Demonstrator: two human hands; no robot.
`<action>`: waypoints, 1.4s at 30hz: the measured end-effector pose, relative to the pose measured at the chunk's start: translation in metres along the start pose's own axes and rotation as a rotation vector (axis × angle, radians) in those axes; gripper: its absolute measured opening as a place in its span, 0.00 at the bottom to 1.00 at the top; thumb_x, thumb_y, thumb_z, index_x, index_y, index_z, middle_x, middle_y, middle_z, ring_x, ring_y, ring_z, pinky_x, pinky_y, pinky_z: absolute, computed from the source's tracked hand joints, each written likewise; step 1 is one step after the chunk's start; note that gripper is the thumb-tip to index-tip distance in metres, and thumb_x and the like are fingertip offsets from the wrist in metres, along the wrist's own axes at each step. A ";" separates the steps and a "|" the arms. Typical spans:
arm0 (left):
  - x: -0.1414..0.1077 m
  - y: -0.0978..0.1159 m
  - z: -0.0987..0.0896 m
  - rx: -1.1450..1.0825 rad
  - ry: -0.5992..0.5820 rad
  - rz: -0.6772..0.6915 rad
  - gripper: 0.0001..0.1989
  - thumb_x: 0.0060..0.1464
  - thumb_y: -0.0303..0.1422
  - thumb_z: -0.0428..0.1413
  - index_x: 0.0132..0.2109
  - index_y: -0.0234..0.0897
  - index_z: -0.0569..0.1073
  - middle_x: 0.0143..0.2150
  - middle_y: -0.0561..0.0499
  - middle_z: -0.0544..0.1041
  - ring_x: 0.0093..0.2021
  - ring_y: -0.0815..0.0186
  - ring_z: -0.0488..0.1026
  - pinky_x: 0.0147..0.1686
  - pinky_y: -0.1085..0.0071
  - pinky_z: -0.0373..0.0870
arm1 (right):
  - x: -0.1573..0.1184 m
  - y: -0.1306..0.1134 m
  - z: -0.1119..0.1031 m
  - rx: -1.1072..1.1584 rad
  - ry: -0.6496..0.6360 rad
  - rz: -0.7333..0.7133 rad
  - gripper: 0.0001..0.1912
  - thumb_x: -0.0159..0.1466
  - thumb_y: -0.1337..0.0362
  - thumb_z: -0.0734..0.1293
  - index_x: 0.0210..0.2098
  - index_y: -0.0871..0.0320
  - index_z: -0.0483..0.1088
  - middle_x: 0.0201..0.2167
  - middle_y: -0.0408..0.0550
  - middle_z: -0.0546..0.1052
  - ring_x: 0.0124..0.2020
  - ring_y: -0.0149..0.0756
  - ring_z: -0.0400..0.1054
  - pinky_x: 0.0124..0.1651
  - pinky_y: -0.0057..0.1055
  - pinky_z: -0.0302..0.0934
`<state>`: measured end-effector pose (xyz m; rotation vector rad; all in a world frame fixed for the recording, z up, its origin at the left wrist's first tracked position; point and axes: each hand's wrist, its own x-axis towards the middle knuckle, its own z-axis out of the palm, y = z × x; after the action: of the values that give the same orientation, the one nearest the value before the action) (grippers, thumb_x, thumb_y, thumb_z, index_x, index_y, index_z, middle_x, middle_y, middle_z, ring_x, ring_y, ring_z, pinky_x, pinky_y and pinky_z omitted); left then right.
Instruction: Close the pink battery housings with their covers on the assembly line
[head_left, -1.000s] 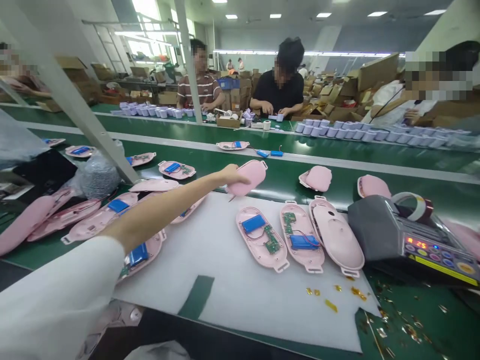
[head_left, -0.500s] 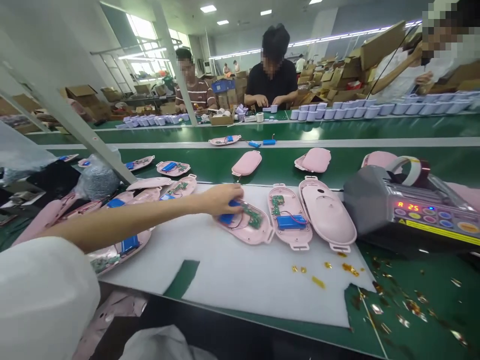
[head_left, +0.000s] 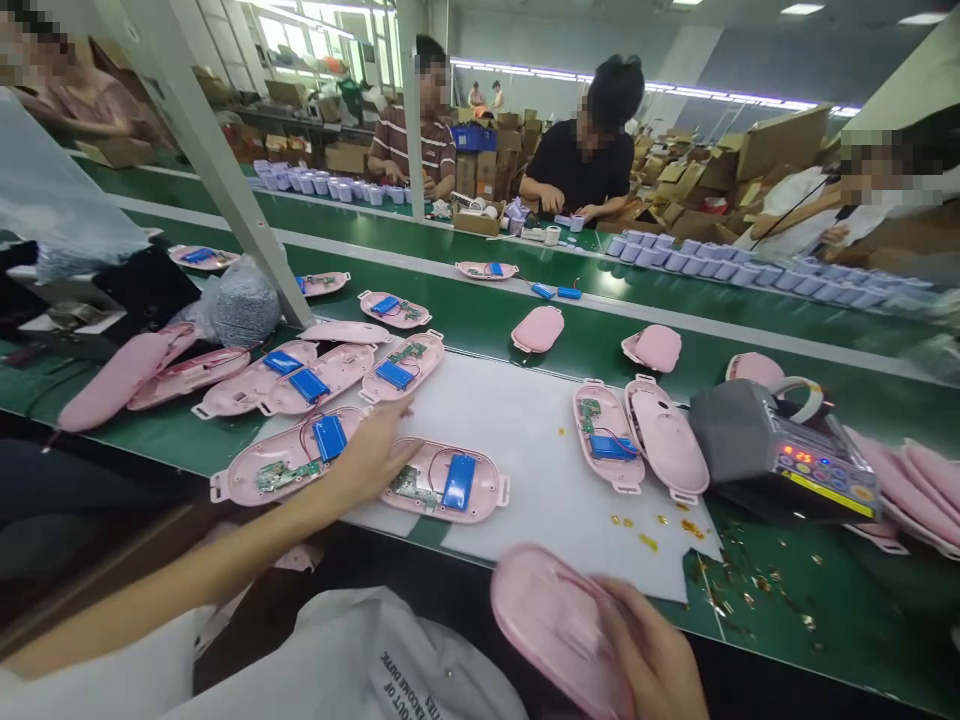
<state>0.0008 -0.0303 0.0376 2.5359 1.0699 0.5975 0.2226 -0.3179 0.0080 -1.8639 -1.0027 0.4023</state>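
Observation:
My left hand lies at the left end of a pink shell that holds a blue battery and a circuit board; its fingers are apart. Low in the view, my right hand is wrapped round the edge of a pink cover, slightly blurred. Left of my left hand sits another open shell with a battery and board. Behind it are several more open shells with blue batteries. On the right of the white sheet, an open shell stands beside a closed-looking one.
A grey tape machine with a red display stands at the right, with pink covers beyond it. Tape scraps lie near it. A slanted post rises at the left. People sit across the green conveyor.
The view has shifted. My left hand has moved left and nearer; the shell under it now lies level near the sheet's front edge. My right hand has come into view with a pink cover.

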 end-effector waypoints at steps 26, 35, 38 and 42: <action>-0.028 -0.003 0.005 -0.799 0.322 -0.006 0.08 0.61 0.31 0.55 0.38 0.37 0.80 0.58 0.42 0.70 0.52 0.61 0.72 0.52 0.63 0.72 | 0.085 -0.117 0.177 0.658 0.108 0.106 0.25 0.60 0.60 0.69 0.56 0.53 0.64 0.55 0.53 0.70 0.51 0.42 0.70 0.53 0.45 0.69; -0.014 -0.021 0.019 -1.269 0.128 -0.318 0.26 0.48 0.30 0.66 0.54 0.35 0.70 0.38 0.48 0.81 0.38 0.63 0.79 0.39 0.69 0.76 | 0.080 -0.110 0.181 0.542 0.022 0.027 0.30 0.62 0.59 0.68 0.62 0.59 0.60 0.54 0.58 0.71 0.55 0.49 0.67 0.59 0.55 0.64; -0.009 -0.029 0.017 -1.240 0.072 -0.348 0.17 0.46 0.26 0.65 0.46 0.32 0.75 0.37 0.46 0.81 0.39 0.60 0.79 0.39 0.69 0.76 | 0.107 -0.116 0.148 0.193 0.270 -0.215 0.35 0.60 0.57 0.72 0.63 0.58 0.59 0.54 0.57 0.70 0.58 0.48 0.65 0.61 0.52 0.61; -0.005 -0.023 0.011 -1.218 0.014 -0.302 0.13 0.49 0.29 0.62 0.43 0.31 0.78 0.41 0.43 0.81 0.42 0.59 0.79 0.39 0.68 0.77 | 0.151 -0.138 0.135 -0.385 -0.162 -0.516 0.22 0.58 0.55 0.72 0.49 0.56 0.72 0.44 0.50 0.76 0.47 0.45 0.70 0.54 0.42 0.61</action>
<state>-0.0110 -0.0203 0.0165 1.2934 0.7022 0.8266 0.1635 -0.0912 0.0795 -1.8276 -1.7120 0.0488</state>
